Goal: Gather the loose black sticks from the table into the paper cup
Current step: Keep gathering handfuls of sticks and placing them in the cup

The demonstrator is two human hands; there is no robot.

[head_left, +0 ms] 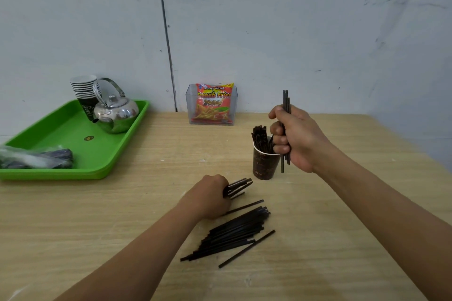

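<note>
Task approx. half done, by my read: dark-brown paper cup (265,162) on the pale wooden surface (342,239) already holds a tuft of thin black sticks (259,139). Right hand (297,139), just right of cup & level w/ its rim, has its grip closed round a small upright bundle (286,105), not yet dropped in. Left hand (211,197), just in front of cup, grip clenched on a few more sticks (238,187). Big loose pile (232,234) left, nearer the person than cup, plus a stray beside it. Left of cup, well apart: green plastic tray (73,139) w/ steel kettle (115,112) & stacked cups (84,90); behind cup, clear box w/ red snack packet (212,102). Nothing blocks the way.
</note>
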